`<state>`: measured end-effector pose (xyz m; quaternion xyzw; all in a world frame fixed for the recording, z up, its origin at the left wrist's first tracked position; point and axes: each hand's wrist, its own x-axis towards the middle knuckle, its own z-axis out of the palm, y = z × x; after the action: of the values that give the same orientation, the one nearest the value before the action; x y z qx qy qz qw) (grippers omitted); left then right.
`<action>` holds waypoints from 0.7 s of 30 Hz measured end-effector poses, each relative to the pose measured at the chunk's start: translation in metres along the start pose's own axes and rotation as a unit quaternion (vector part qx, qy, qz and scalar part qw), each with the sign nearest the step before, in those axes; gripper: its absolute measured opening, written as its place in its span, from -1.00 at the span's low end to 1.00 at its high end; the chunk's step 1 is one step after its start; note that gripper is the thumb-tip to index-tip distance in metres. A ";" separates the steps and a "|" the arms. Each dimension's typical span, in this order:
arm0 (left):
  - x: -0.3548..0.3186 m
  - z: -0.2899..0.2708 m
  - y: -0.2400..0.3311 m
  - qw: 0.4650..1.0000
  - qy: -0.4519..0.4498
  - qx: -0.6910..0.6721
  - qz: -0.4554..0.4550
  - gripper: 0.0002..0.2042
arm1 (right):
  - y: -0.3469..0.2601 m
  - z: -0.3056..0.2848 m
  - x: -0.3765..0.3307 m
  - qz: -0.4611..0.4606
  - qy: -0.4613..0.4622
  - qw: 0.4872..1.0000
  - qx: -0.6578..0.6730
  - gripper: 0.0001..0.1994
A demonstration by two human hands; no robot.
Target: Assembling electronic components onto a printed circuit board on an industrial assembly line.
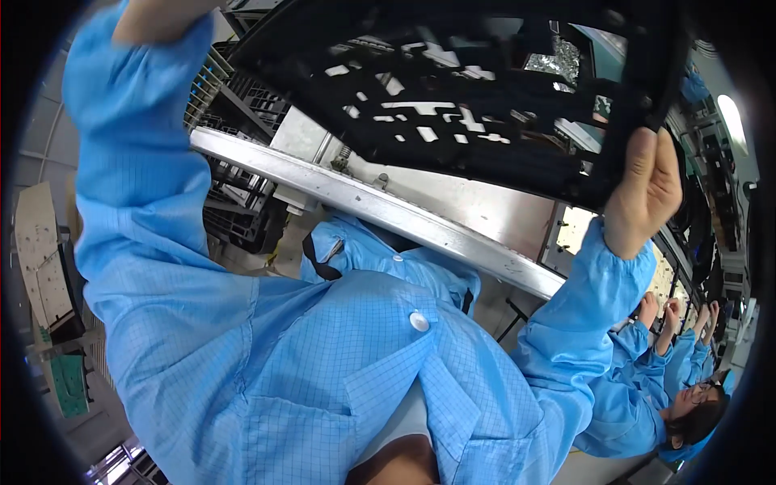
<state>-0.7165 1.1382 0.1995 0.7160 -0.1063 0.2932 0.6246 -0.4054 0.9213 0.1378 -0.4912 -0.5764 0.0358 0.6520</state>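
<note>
Black frame (485,105), flat openwork lattice with cut-out slots, held raised. Right hand (643,190) fingers clamp its right edge. Left hand (153,16) at far-left end, grip cannot tell. Counter (380,206) below fingers.

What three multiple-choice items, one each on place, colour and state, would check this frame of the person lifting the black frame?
1. Where does the right hand grip the black frame?
A. at its right edge
B. at its middle
C. nowhere

2. What colour are the sleeves of the person holding it?
A. white
B. blue
C. green

3. How is the frame placed?
A. flat on the floor
B. lying on the metal rail
C. held up in the air above the rail

Answers:
1 A, the fingers wrap the frame's right border.
2 B, both sleeves and the coat are light blue.
3 C, both arms are raised and the rail shows below the frame.
</note>
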 end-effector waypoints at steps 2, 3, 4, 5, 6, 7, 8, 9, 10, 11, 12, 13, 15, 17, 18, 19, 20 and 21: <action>-0.060 0.024 0.001 0.985 0.156 0.051 -0.057 -0.29 | -0.024 0.012 0.000 0.048 0.024 0.997 0.055 -0.72; -0.074 -0.045 -0.009 0.961 0.251 0.089 -0.077 -0.31 | -0.027 0.012 0.005 0.040 0.014 0.998 0.047 -0.67; -0.090 -0.025 -0.015 0.938 0.311 0.106 -0.106 -0.33 | -0.024 0.008 0.000 0.066 0.059 0.995 0.055 -0.65; -0.115 -0.018 -0.015 0.909 0.373 0.129 -0.132 -0.34 | -0.021 0.006 -0.004 0.088 0.100 0.989 0.069 -0.63; -0.133 -0.036 -0.021 0.870 0.441 0.152 -0.156 -0.33 | -0.018 -0.005 -0.007 0.113 0.035 0.987 0.109 -0.64; -0.144 -0.035 -0.034 0.908 0.359 0.032 -0.213 -0.31 | -0.014 -0.001 -0.012 0.167 0.046 0.977 0.128 -0.64; -0.140 -0.017 -0.049 0.919 0.324 -0.026 -0.221 -0.30 | -0.008 0.005 -0.016 0.221 0.056 0.963 0.145 -0.64; -0.131 -0.008 -0.057 0.935 0.267 -0.001 -0.233 -0.35 | -0.004 0.011 -0.018 0.300 0.069 0.936 0.171 -0.64; -0.127 -0.007 -0.063 0.930 0.273 -0.032 -0.245 -0.39 | 0.015 0.009 -0.027 0.355 0.088 0.917 0.159 -0.64; -0.126 -0.008 -0.066 0.922 0.283 -0.060 -0.258 -0.42 | 0.022 0.017 -0.034 0.437 0.100 0.883 0.137 -0.63; -0.127 -0.011 -0.073 0.899 0.305 -0.083 -0.303 -0.51 | 0.035 0.017 -0.045 0.469 0.074 0.862 0.175 -0.62; -0.133 -0.013 -0.079 0.874 0.313 -0.108 -0.356 -0.54 | 0.055 0.017 -0.062 0.499 0.049 0.839 0.213 -0.61; -0.154 -0.025 -0.097 0.828 0.293 -0.142 -0.457 -0.57 | 0.094 0.010 -0.093 0.515 -0.033 0.842 0.158 -0.59; -0.159 -0.023 -0.113 0.796 0.301 -0.114 -0.513 -0.56 | 0.109 0.022 -0.110 0.568 -0.005 0.805 0.170 -0.60; -0.153 -0.025 -0.116 0.789 0.290 -0.104 -0.531 -0.48 | 0.113 0.027 -0.111 0.595 0.008 0.786 0.168 -0.63; -0.153 -0.029 -0.118 0.788 0.289 -0.106 -0.533 -0.48 | 0.115 0.034 -0.114 0.602 0.013 0.780 0.170 -0.63; -0.154 -0.033 -0.120 0.777 0.302 -0.086 -0.546 -0.43 | 0.118 0.039 -0.118 0.609 0.019 0.774 0.171 -0.62; -0.154 -0.039 -0.124 0.765 0.314 -0.066 -0.558 -0.37 | 0.124 0.042 -0.120 0.620 0.016 0.764 0.179 -0.62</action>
<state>-0.7877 1.1672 0.0135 0.4741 0.4953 0.0937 0.7219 -0.4136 0.9367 -0.0389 -0.6161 -0.1188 0.5267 0.5735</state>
